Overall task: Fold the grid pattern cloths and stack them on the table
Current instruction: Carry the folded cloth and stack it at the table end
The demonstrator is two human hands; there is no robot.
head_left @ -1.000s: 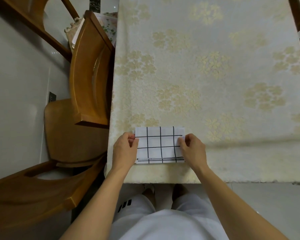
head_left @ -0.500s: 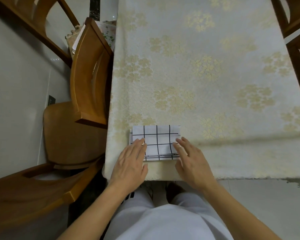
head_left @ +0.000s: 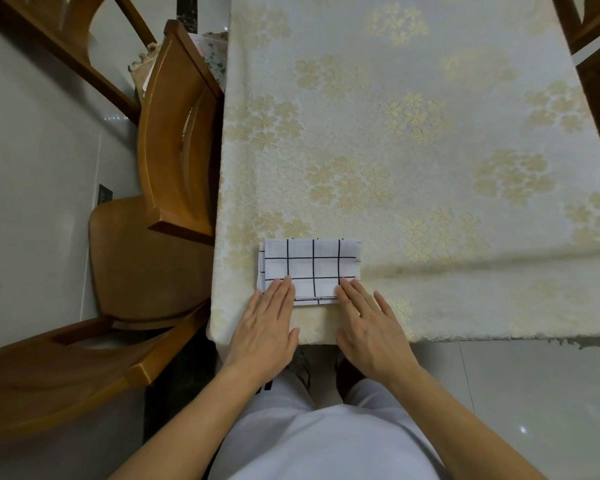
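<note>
Lying flat in the lower middle of the frame, the folded grid pattern cloths (head_left: pixel 310 270) form 1 small stack near the table's (head_left: pixel 430 150) near edge, close to its left corner, long axis running left to right across the picture, with layered edges showing along the left and bottom sides. Both hands are spread flat with straight fingers, gripping nothing: the left hand (head_left: pixel 265 329) rests its fingertips on the stack's lower left corner, the right hand (head_left: pixel 369 329) on its lower right corner. A cream tablecloth (head_left: pixel 499 289) with pale gold flower clusters covers the table. Wooden chairs (head_left: pixel 174 133) stand at the left. No writing is readable.
</note>
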